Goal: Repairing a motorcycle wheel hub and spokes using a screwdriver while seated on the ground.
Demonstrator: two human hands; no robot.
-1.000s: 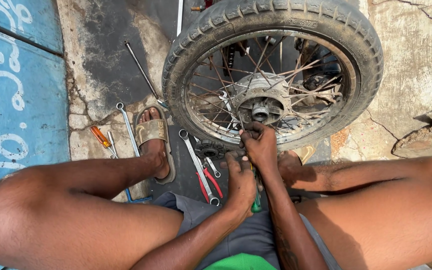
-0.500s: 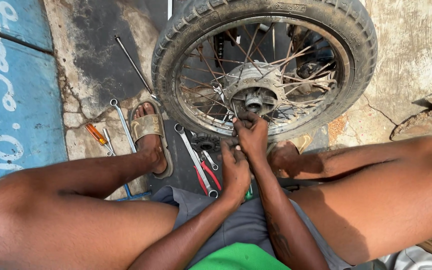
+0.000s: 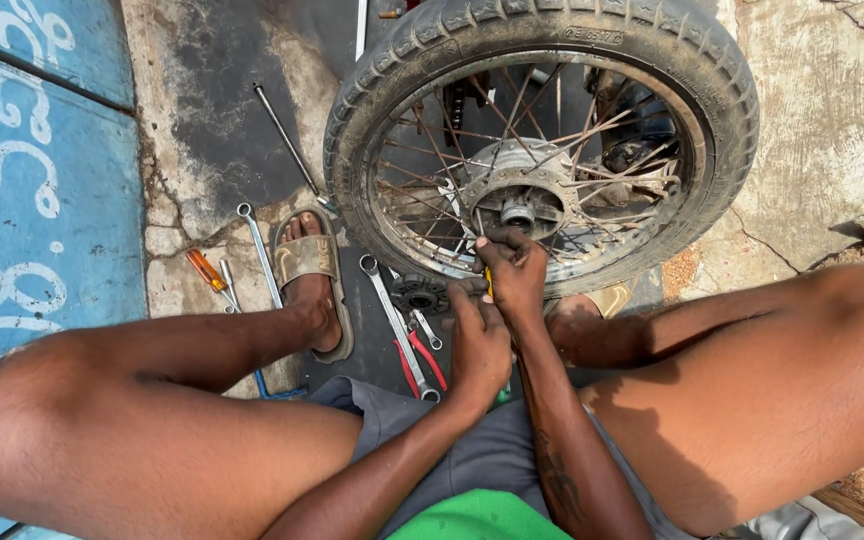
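A spoked motorcycle wheel (image 3: 722,130) with a worn black tyre stands upright in front of me, its metal hub (image 3: 517,205) at the centre. My right hand (image 3: 517,272) is closed just below the hub against the spokes, and a small yellow-handled tool (image 3: 489,284) shows between its fingers. My left hand (image 3: 479,340) sits right under it with curled fingers, touching the right hand. What the left hand grips is hidden. Both bare knees frame the hands.
On the cracked concrete lie two ring spanners (image 3: 257,250) (image 3: 392,320), an orange-handled screwdriver (image 3: 207,272), red-handled pliers (image 3: 420,362), a black toothed part (image 3: 418,296) and a long thin rod (image 3: 287,145). My sandalled foot (image 3: 310,270) rests beside them. A blue painted surface (image 3: 22,200) lies left.
Both hands have moved up from the lower rim to the spokes just under the hub. The camera has come closer to the wheel.
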